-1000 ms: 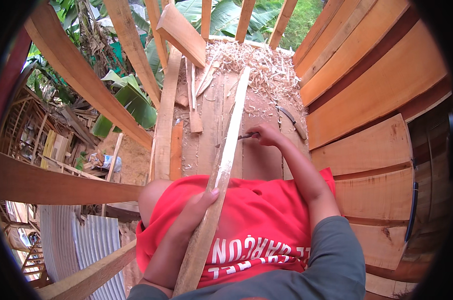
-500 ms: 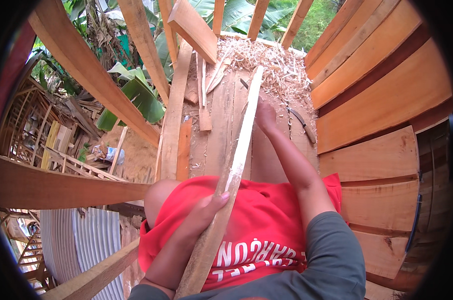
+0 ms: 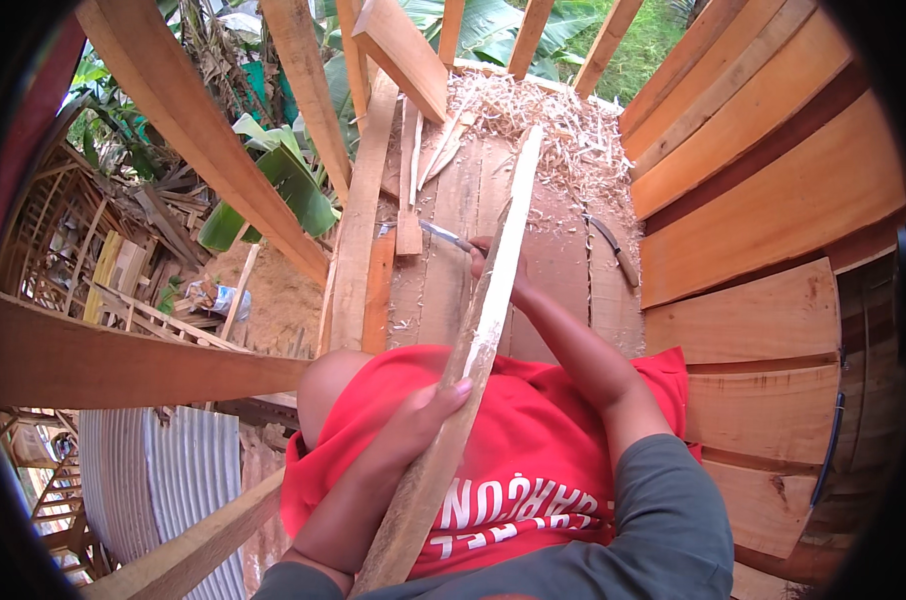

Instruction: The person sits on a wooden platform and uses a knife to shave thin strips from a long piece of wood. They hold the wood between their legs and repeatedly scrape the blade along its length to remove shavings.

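A long wooden stick [image 3: 495,310] slants from my lap up toward the far boards, its far half shaved to a pale white face and its near half rough and brown. My left hand [image 3: 425,418] is wrapped round the brown part, thumb on top. Beyond it, my right hand [image 3: 481,262] is closed on a knife, partly hidden behind the stick. The knife's blade [image 3: 443,235] sticks out to the left of the stick, over the floorboards. I cannot tell whether the blade touches the wood.
Curled wood shavings [image 3: 563,125] heap at the far end of the plank floor [image 3: 443,300]. A second, curved blade with a wooden handle [image 3: 627,268] lies to the right. Loose wood strips [image 3: 410,190] lie to the left. Upright posts and a board wall [image 3: 763,240] enclose the place.
My right hand has drawn the knife back toward me and to the left, below the stick. The blade now shows more fully on the stick's left. My left hand keeps its grip.
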A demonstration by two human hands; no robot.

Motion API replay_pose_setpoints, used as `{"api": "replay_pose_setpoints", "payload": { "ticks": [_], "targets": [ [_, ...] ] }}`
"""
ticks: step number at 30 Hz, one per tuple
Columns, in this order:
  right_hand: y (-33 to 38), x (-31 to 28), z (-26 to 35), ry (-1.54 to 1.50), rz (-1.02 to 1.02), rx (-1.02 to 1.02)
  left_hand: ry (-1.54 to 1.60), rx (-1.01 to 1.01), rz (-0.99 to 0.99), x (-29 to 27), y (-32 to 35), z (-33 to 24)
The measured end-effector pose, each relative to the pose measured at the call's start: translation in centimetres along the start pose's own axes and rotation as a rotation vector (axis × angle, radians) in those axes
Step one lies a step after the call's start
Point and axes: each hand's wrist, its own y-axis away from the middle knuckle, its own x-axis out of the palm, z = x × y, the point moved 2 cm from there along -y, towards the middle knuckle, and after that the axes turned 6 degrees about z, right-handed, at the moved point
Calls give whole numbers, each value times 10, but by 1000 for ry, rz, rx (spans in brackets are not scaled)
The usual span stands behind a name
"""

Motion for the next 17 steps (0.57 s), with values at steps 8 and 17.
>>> {"api": "replay_pose_setpoints", "payload": {
  "ticks": [8,17],
  "targets": [
    [0,4,62,-40,148,-157,-41,37,-19,1,1,-2],
    [-8,23,38,65,94,21,-51,15,23,-6,-1,3]
  ]
}}
